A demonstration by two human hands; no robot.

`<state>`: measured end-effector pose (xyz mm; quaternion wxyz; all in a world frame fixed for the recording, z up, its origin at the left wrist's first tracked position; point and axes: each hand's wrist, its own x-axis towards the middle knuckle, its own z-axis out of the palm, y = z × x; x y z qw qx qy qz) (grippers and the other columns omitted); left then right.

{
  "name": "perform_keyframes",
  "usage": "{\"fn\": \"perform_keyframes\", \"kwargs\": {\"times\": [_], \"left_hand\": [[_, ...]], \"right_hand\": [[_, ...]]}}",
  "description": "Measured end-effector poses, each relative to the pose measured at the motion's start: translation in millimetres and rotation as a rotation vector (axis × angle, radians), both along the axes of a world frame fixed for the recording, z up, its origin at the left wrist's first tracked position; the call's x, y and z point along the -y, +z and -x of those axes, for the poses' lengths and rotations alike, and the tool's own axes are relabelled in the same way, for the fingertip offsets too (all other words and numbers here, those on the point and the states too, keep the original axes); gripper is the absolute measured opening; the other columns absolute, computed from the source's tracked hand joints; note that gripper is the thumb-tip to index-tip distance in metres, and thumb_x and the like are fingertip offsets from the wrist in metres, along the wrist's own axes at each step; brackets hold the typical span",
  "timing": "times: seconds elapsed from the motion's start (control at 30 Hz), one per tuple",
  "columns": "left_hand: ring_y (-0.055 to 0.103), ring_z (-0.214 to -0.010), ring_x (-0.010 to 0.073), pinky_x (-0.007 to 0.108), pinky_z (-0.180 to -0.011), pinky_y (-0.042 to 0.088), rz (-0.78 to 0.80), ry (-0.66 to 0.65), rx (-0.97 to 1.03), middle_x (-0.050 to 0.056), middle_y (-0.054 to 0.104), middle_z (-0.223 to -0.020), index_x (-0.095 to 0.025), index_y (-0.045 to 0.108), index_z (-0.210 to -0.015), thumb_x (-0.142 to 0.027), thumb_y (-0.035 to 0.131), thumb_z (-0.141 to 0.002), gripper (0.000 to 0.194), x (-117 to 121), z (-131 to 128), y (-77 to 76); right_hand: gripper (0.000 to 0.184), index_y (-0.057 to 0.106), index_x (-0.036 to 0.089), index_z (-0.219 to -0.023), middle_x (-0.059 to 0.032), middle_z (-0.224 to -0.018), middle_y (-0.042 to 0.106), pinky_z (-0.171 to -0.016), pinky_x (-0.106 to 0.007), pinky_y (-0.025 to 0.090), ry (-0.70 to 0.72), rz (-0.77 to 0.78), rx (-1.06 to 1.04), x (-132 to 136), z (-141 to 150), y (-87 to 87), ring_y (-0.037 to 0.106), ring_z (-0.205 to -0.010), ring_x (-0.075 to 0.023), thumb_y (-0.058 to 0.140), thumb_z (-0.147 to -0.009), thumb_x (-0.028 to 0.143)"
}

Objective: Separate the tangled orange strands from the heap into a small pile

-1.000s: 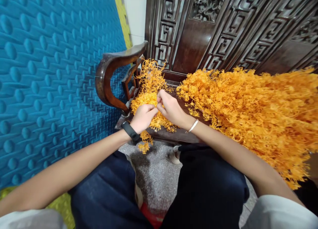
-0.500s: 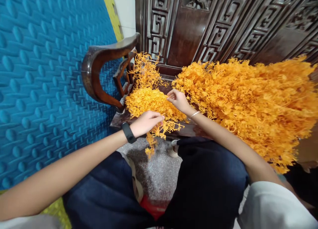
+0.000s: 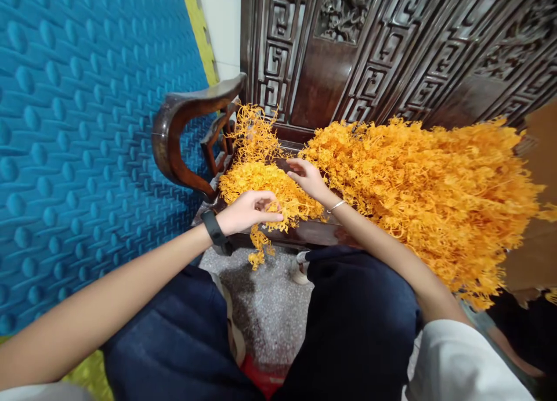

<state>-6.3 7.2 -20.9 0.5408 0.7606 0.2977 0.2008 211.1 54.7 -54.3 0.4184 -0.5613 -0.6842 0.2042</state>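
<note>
My left hand point(image 3: 248, 210), with a black band at the wrist, is over the front edge of the dark wooden seat point(image 3: 313, 234). Its fingers curl around a yellow-orange branching sprig point(image 3: 259, 244), part of which dangles below; the palm side is hidden. Just beyond lies a low pile of similar thin, curly sprigs point(image 3: 248, 177). My right hand point(image 3: 307, 176), a thin bracelet at its wrist, hovers by the right side of that pile. Its fingers are loosely bent and parted, with nothing visible between them.
A large orange heap point(image 3: 418, 186) spreads over the right of the seat. Looser strands point(image 3: 255, 134) lie at the back left, beside the curved armrest point(image 3: 163, 131). Behind rises a carved wooden backrest point(image 3: 326, 82). A blue textured mat point(image 3: 65, 157) lies left; cardboard point(image 3: 535, 256) stands right.
The fingers of my right hand have parted from a pinch. My left hand has shifted slightly left, its thumb and forefinger wider apart, and the dangling sprig has moved with it.
</note>
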Motion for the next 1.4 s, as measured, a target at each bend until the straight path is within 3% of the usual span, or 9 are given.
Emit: {"fn": "perform_keyframes", "kwargs": {"times": [0.1,0.23,0.5,0.67,0.87,1.03,1.17,1.27,1.4], "left_hand": [[0.036,-0.057,0.0080,0.023,-0.057,0.029,-0.030,0.051,0.008,-0.007,0.036,-0.060,-0.014,0.057,-0.074,-0.034,0.067,-0.068,0.023,-2.6,7.1,2.2],[0.037,-0.059,0.0088,0.024,-0.058,0.030,-0.074,0.125,0.009,-0.006,0.040,-0.061,-0.013,0.061,-0.080,-0.030,0.065,-0.069,0.022,-6.8,16.8,4.9],[0.039,-0.056,0.0094,0.024,-0.054,0.030,-0.071,0.205,-0.015,-0.005,0.043,-0.057,-0.013,0.059,-0.071,-0.029,0.066,-0.067,0.018,-8.5,23.5,4.8],[0.049,-0.063,0.0114,0.024,-0.060,0.038,0.101,0.198,0.069,-0.001,0.055,-0.068,-0.014,0.060,-0.077,-0.028,0.071,-0.061,0.024,-4.6,24.5,10.4],[0.052,-0.063,0.0077,0.024,-0.064,0.042,0.371,0.262,0.246,-0.002,0.055,-0.073,-0.013,0.057,-0.076,-0.027,0.068,-0.067,0.021,-4.5,27.0,15.0],[0.054,-0.063,0.0083,0.026,-0.066,0.046,0.431,0.283,0.285,-0.001,0.057,-0.076,-0.013,0.058,-0.078,-0.024,0.068,-0.067,0.019,-6.4,30.7,14.1],[0.056,-0.060,0.0100,0.028,-0.063,0.047,0.442,0.324,0.274,-0.001,0.057,-0.069,-0.013,0.057,-0.079,-0.022,0.066,-0.069,0.016,-7.2,34.1,13.3],[0.051,-0.051,0.0081,0.024,-0.055,0.042,0.382,0.463,0.198,-0.004,0.052,-0.058,-0.013,0.053,-0.070,-0.020,0.064,-0.071,0.013,-6.9,35.5,12.7],[0.041,-0.046,0.0057,0.021,-0.049,0.032,0.222,0.624,0.149,-0.006,0.043,-0.050,-0.015,0.046,-0.059,-0.025,0.065,-0.072,0.025,-3.5,35.2,13.9]], "right_hand": [[0.018,0.063,0.015,-0.089,-0.0056,-0.089,0.065,-0.080,-0.034,0.047,0.148,0.056,-0.157,16.2,13.7,25.3,0.058,-0.082,-0.0148,0.059,-0.077,0.028],[0.022,0.063,0.015,-0.077,-0.0033,-0.078,0.064,-0.079,-0.031,0.046,0.296,0.111,-0.213,42.1,30.9,54.1,0.059,-0.078,-0.0127,0.061,-0.077,0.037],[0.016,0.067,0.019,-0.085,-0.0029,-0.085,0.065,-0.081,-0.031,0.044,0.609,-0.034,0.071,65.7,47.8,71.6,0.057,-0.082,-0.0130,0.061,-0.080,0.032],[0.017,0.065,0.018,-0.087,-0.0033,-0.087,0.065,-0.082,-0.032,0.045,0.588,-0.014,0.091,69.1,52.3,72.0,0.059,-0.083,-0.0137,0.062,-0.078,0.032],[0.022,0.057,0.018,-0.093,-0.0044,-0.091,0.061,-0.083,-0.033,0.045,0.576,-0.080,0.161,70.4,51.6,68.7,0.056,-0.087,-0.0150,0.062,-0.078,0.035],[0.025,0.053,0.020,-0.093,-0.0107,-0.118,0.047,-0.097,-0.042,0.035,0.597,-0.260,0.437,65.6,51.3,59.9,0.043,-0.114,-0.0239,0.063,-0.077,0.037],[0.013,0.054,0.021,-0.090,-0.0103,-0.120,0.046,-0.093,-0.044,0.033,0.492,-0.351,0.540,61.7,49.3,55.7,0.042,-0.112,-0.0248,0.053,-0.084,0.033],[0.014,0.056,0.021,-0.083,-0.0069,-0.103,0.054,-0.089,-0.040,0.035,0.464,-0.359,0.421,60.9,50.0,56.7,0.048,-0.100,-0.0215,0.054,-0.085,0.035],[0.016,0.053,0.020,-0.084,-0.0015,-0.081,0.056,-0.077,-0.031,0.043,0.486,-0.151,0.046,62.5,55.0,58.6,0.053,-0.078,-0.0130,0.054,-0.085,0.035]]}}
